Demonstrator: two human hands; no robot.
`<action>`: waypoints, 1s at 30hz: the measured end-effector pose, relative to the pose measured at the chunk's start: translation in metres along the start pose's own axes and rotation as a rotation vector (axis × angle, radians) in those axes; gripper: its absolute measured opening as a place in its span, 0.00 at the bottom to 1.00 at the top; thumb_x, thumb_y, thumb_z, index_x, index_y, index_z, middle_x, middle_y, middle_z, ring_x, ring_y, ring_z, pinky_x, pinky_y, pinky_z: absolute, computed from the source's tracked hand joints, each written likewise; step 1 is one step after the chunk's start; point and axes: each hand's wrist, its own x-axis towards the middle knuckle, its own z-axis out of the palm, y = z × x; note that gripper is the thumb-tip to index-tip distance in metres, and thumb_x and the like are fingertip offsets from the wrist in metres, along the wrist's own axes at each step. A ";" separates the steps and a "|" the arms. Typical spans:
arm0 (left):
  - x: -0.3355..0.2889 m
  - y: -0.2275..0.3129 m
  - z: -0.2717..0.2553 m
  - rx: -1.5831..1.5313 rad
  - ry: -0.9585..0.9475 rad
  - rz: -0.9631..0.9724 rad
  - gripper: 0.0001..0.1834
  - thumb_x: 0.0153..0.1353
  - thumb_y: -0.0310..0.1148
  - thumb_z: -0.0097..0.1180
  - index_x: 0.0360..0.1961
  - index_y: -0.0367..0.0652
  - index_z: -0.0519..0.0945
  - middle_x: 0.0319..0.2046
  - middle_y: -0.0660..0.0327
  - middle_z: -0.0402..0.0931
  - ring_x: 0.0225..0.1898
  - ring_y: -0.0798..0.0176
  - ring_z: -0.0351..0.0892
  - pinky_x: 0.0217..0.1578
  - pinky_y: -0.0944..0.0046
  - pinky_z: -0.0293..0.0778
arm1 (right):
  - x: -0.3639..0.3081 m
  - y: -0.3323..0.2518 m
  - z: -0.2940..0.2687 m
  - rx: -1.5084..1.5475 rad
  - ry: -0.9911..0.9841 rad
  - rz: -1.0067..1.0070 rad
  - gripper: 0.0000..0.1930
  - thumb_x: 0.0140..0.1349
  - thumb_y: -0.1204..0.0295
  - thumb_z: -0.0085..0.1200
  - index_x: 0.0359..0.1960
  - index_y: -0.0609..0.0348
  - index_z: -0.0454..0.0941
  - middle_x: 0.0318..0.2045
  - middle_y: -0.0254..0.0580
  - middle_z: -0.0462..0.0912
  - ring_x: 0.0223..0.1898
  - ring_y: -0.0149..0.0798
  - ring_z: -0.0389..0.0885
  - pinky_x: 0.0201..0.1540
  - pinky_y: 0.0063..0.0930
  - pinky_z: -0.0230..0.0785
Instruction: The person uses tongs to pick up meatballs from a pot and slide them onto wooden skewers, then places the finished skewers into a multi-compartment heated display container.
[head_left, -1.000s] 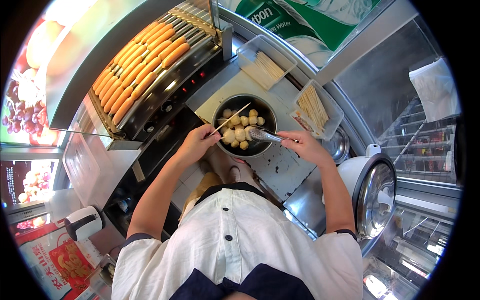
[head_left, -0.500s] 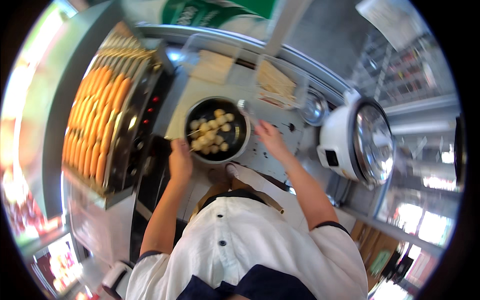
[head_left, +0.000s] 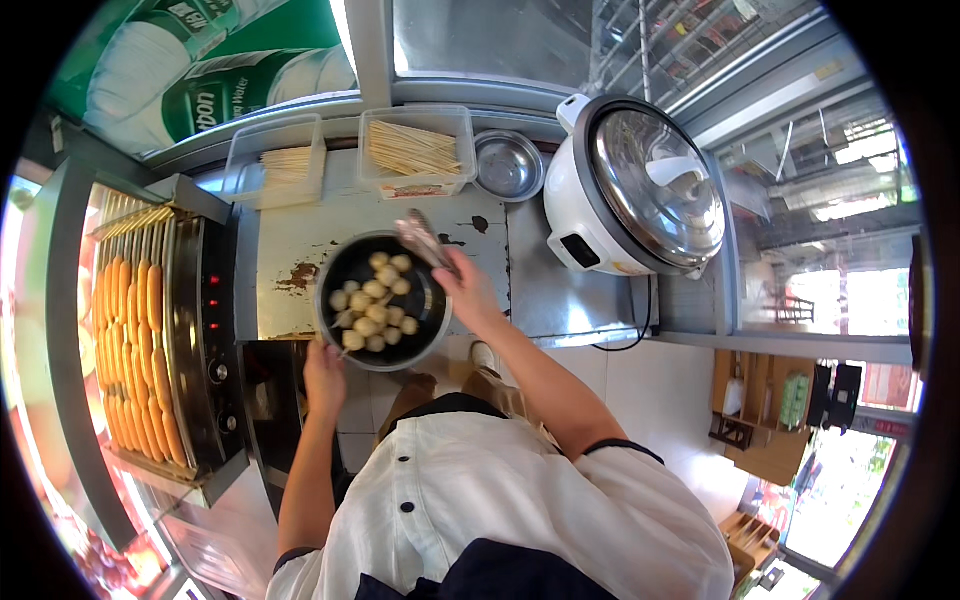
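Note:
A round metal bowl with a dark inside [head_left: 431,335] sits over the counter's front edge. In it lies a cluster of pale round balls [head_left: 376,310], some on thin skewers pointing toward the lower left. My left hand [head_left: 324,378] closes on the bowl's lower-left rim; its fingertips are partly hidden. Over the bowl's right side, my right hand [head_left: 472,290] grips metal tongs [head_left: 424,240], whose tips point up and left, above the balls and touching none of them.
At left, sausages [head_left: 130,360] lie on a roller grill [head_left: 197,300]. Behind the bowl stand a clear box [head_left: 236,175] and another box [head_left: 369,184], both with wooden sticks, plus a metal bowl [head_left: 510,165]. A white rice cooker [head_left: 562,205] is at right on the worn counter [head_left: 480,250].
The whole view has shifted and turned, bringing the rice cooker and stick boxes further left. Both hands stay at the bowl, and the tongs still rest in my right hand.

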 end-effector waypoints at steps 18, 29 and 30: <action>-0.083 0.103 0.174 0.597 0.142 0.177 0.14 0.71 0.31 0.45 0.55 0.43 0.68 0.35 0.44 0.80 0.38 0.39 0.81 0.37 0.48 0.74 | -0.044 0.060 -0.223 -0.237 -0.123 -0.164 0.21 0.64 0.69 0.58 0.58 0.62 0.73 0.42 0.44 0.84 0.37 0.40 0.80 0.42 0.33 0.73; -0.019 0.149 0.194 0.992 0.050 0.184 0.09 0.68 0.30 0.47 0.48 0.45 0.71 0.40 0.51 0.80 0.44 0.40 0.78 0.42 0.46 0.75 | -0.046 0.007 -0.245 -0.828 -0.543 -0.505 0.18 0.59 0.67 0.59 0.50 0.57 0.78 0.40 0.44 0.83 0.40 0.48 0.82 0.41 0.36 0.76; -0.021 0.145 0.193 0.991 0.084 0.243 0.09 0.68 0.30 0.47 0.48 0.45 0.72 0.39 0.51 0.80 0.44 0.41 0.78 0.42 0.47 0.75 | -0.042 0.000 -0.239 -0.918 -0.608 -0.528 0.16 0.59 0.67 0.59 0.47 0.58 0.79 0.38 0.44 0.83 0.40 0.47 0.83 0.41 0.37 0.76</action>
